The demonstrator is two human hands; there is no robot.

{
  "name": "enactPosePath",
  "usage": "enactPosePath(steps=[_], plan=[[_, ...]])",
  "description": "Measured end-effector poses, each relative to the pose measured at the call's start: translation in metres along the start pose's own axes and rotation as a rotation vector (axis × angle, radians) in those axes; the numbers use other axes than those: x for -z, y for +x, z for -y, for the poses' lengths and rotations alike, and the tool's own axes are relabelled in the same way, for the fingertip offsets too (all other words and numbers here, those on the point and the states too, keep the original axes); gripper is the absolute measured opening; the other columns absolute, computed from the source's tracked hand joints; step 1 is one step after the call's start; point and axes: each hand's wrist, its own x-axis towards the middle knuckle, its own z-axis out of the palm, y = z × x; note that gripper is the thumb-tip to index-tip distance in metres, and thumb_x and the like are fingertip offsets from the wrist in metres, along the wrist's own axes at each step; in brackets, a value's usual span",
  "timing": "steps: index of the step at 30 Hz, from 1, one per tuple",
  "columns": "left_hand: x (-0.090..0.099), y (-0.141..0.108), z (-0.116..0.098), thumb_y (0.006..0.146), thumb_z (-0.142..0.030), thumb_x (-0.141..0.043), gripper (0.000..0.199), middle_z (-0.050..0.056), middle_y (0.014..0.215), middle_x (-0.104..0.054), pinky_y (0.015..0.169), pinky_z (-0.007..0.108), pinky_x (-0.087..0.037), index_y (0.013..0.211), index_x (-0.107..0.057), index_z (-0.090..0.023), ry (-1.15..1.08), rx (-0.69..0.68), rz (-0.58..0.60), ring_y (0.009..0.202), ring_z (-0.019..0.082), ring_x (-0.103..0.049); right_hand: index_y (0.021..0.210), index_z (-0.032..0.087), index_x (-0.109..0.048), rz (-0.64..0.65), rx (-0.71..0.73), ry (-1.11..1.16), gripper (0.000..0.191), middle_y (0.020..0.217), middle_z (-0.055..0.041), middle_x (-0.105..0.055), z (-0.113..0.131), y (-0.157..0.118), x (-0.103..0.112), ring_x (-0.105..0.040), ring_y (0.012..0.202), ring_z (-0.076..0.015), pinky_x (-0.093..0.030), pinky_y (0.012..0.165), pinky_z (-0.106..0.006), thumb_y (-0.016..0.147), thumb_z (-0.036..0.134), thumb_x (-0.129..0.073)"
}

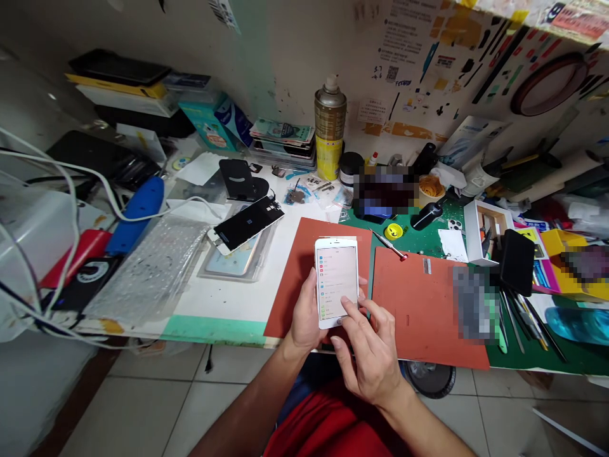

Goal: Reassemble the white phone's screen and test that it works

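A white phone [337, 273] with a lit screen showing a list of rows is upright in my left hand [306, 312], whose fingers wrap round its left side and back. Fingertips show at its right edge. My right hand [371, 355] is over the phone's lower right, fingers apart and partly bent, one fingertip at the lower screen. Beneath the phone lies a reddish-brown mat [290, 279]; a second brown mat [409, 311] is to the right. A screwdriver [387, 244] rests near the mats' upper edges.
A detached phone screen [250, 223] lies on a clear case at left. Bubble wrap [143, 266], a blue tool [137, 216] and white cables are further left. A spray can [329, 130] stands at the back. Tweezers and tools [528, 320] and a white box [476, 231] are at right.
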Motion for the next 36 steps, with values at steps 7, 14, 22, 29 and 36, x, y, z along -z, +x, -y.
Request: enactPosePath(steps=[7,14,22,29,36], plan=[[-0.0016,-0.0003,-0.0011,0.103,-0.06,-0.032,0.069,0.02,0.109,-0.075,0.084,0.043,-0.058,0.119,-0.073,-0.007,0.019,-0.015,0.047,0.087,0.029,-0.071,0.125,0.013,-0.064,-0.045,0.017,0.024,0.03,0.134,-0.0141,-0.072,0.0008,-0.0004,0.0019,-0.06,0.123,-0.0323,-0.05,0.098,-0.049,0.095,0.017,-0.06],[0.0021,-0.0001,0.0008,0.103,-0.059,-0.035,0.065,0.019,0.109,-0.077,0.087,0.042,-0.057,0.122,-0.072,-0.009,-0.019,-0.01,0.025,0.091,0.029,-0.073,0.126,0.015,-0.063,0.008,-0.015,-0.005,0.03,0.141,-0.0138,-0.067,0.0018,0.0021,0.0003,-0.056,0.131,-0.0338,-0.049,0.102,-0.048,0.096,0.019,-0.058],[0.0019,-0.0002,0.0005,0.102,-0.062,-0.035,0.07,0.021,0.11,-0.076,0.089,0.043,-0.056,0.119,-0.073,-0.006,-0.002,0.009,0.026,0.093,0.031,-0.072,0.126,0.014,-0.063,-0.027,0.012,0.017,0.031,0.135,-0.0134,-0.071,0.0015,0.0,0.0012,-0.059,0.126,-0.0326,-0.05,0.1,-0.048,0.096,0.016,-0.058],[0.0017,-0.0008,0.0008,0.102,-0.062,-0.038,0.067,0.02,0.111,-0.077,0.09,0.042,-0.056,0.123,-0.072,-0.008,-0.011,-0.009,0.022,0.095,0.031,-0.073,0.124,0.013,-0.063,-0.002,0.007,-0.008,0.03,0.138,-0.0156,-0.068,0.0014,0.0039,0.0008,-0.056,0.131,-0.0335,-0.049,0.103,-0.048,0.094,0.014,-0.058],[0.0012,-0.0005,0.0011,0.102,-0.062,-0.036,0.067,0.02,0.109,-0.077,0.088,0.044,-0.057,0.122,-0.072,-0.009,-0.017,-0.002,0.027,0.093,0.031,-0.073,0.122,0.015,-0.064,-0.009,0.006,-0.011,0.028,0.135,-0.0138,-0.07,0.0011,0.0014,-0.0002,-0.059,0.127,-0.0327,-0.05,0.101,-0.048,0.095,0.016,-0.058]])
